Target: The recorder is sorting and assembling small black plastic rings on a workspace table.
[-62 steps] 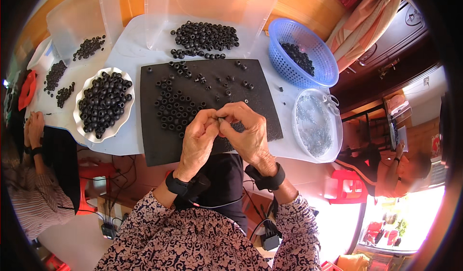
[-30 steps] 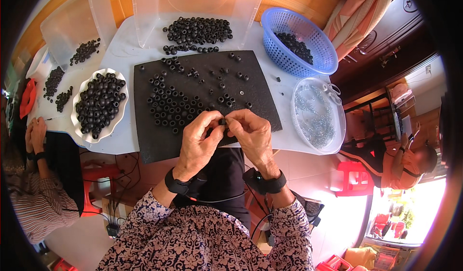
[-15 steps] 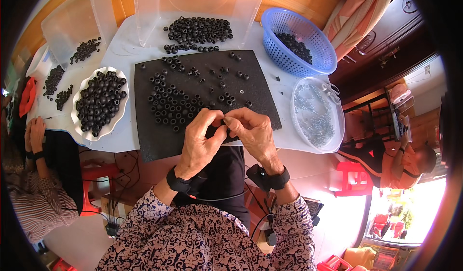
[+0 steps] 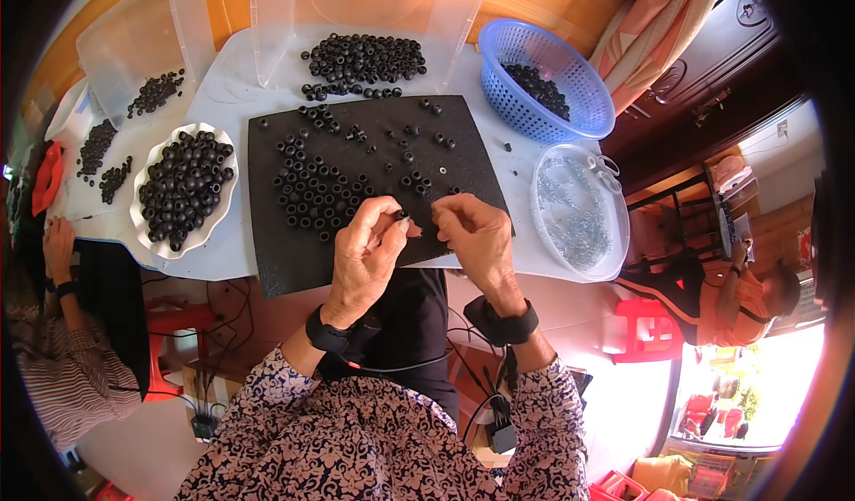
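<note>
A black bead [image 4: 402, 216] is pinched between the thumb and forefinger of my left hand [image 4: 363, 250], above the near edge of a black mat [image 4: 374, 265]. Just to its right, my right hand [image 4: 478, 238] has its thumb and forefinger closed together; whatever they may hold is too small to make out. The two hands are a little apart. Many round black beads with holes [image 4: 316, 189] lie on the mat beyond my left hand, mostly standing hole-up, along with one small pale ring [image 4: 443, 171].
A white scalloped dish [image 4: 140, 207] full of black beads stands left. A blue basket [image 4: 592, 114] and a clear lidded box of pale beads [image 4: 613, 194] are at right. Clear bins [image 4: 267, 20] with black beads line the back. Other people [image 4: 62, 252] sit at both sides.
My hands have drawn apart; the right moved rightward, and the left turned so the black bead now shows at its fingertips.
</note>
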Available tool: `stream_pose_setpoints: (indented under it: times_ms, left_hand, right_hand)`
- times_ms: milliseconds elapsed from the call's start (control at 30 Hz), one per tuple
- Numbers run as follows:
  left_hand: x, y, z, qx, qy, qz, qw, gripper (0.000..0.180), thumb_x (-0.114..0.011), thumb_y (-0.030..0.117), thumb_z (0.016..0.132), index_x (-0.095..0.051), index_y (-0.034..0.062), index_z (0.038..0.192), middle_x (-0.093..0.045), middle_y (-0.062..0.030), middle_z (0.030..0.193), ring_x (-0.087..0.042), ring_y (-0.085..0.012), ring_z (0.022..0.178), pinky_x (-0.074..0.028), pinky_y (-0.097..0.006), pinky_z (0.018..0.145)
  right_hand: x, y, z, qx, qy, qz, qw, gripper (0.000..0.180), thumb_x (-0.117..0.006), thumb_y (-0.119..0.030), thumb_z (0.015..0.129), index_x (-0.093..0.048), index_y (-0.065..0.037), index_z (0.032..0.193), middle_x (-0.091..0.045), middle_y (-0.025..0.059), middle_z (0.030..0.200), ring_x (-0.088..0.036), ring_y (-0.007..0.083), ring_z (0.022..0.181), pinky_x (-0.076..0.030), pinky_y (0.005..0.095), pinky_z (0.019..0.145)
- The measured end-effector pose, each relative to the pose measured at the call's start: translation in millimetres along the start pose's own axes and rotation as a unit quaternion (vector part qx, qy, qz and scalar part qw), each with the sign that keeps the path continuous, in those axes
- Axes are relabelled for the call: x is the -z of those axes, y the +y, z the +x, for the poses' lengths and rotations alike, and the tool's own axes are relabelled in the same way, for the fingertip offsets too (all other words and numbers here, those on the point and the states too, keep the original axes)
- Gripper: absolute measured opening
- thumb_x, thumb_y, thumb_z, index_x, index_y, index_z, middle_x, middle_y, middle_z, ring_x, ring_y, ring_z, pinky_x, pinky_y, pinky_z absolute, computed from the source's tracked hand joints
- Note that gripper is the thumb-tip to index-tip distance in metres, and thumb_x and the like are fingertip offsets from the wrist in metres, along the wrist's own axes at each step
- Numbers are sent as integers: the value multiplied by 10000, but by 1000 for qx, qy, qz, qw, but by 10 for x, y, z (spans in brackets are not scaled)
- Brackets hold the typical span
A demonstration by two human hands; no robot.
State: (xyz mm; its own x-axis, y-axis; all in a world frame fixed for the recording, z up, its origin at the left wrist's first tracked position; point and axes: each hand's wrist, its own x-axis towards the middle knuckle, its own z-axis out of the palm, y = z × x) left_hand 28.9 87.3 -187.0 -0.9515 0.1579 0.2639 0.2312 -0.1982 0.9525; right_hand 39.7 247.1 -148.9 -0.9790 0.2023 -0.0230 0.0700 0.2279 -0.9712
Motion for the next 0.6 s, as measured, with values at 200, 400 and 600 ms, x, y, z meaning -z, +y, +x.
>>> stream_pose_setpoints:
  times_ms: [200, 400, 600]
  left_hand:
    - [8, 5, 10, 1, 0, -3, 1000, 177, -563, -18, 932, -533, -18, 1106, -666, -61, 831, -609, -58, 767, -491, -209, 671]
    - [32, 3, 16, 43, -23, 2, 999, 167, -565, -26, 924, -554, -22, 1091, -675, -60, 855, -646, -83, 804, -512, -214, 707]
    - [24, 60, 32, 48, -40, 59, 996, 169, -562, -54, 901, -555, -18, 1067, -674, -56, 838, -647, -80, 793, -505, -209, 702]
  right_hand:
    - [-107, -20, -37, 222, -49, -303, 925, 136, -703, -38, 736, -683, -38, 871, -648, 125, 831, -667, 310, 704, -538, 394, 627]
    - [-105, -129, -75, 195, -60, -374, 905, 123, -685, -29, 722, -663, -63, 838, -636, 112, 844, -647, 352, 723, -523, 453, 639]
    - [-70, -7, 7, 156, -29, -209, 965, 124, -700, -19, 741, -691, -34, 864, -651, 100, 792, -668, 234, 691, -530, 358, 640]
